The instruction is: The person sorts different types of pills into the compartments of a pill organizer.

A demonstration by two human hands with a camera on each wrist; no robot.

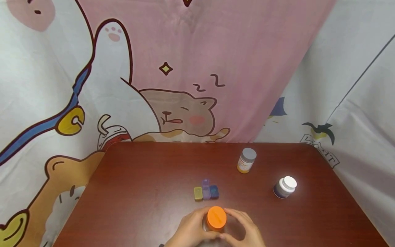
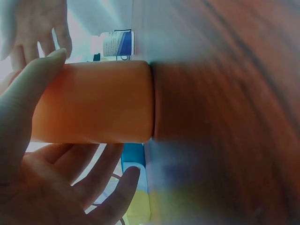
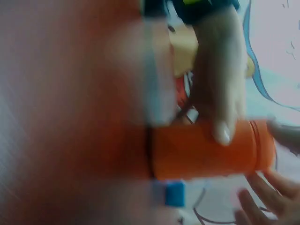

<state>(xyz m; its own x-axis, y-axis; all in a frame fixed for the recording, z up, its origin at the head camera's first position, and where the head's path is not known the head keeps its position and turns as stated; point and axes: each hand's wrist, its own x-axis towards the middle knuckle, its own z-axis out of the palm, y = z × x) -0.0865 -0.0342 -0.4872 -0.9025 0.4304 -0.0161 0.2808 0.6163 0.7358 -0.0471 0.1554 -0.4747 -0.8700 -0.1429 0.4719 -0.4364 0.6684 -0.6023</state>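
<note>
An orange bottle [image 2: 93, 103] with an orange screw cap [image 1: 216, 218] stands upright on the table near its front edge. My left hand [image 1: 192, 228] grips the bottle's body, thumb on one side and fingers on the other. Around the cap's right side curves my right hand [image 1: 247, 228], its thumb and forefinger at opposite edges of the cap; the palm stays apart from the bottle. Just beyond the bottle lies a small pill organizer [image 1: 206, 192] with yellow, purple and blue compartments. The right wrist view is blurred.
A grey-lidded bottle [image 1: 246, 160] with yellowish contents stands toward the back right. Farther right is a white-capped bottle [image 1: 285, 187] with a dark blue band. The reddish-brown table [image 1: 148, 171] is bordered by a cartoon-printed cloth [image 1: 247, 51] behind and at the sides.
</note>
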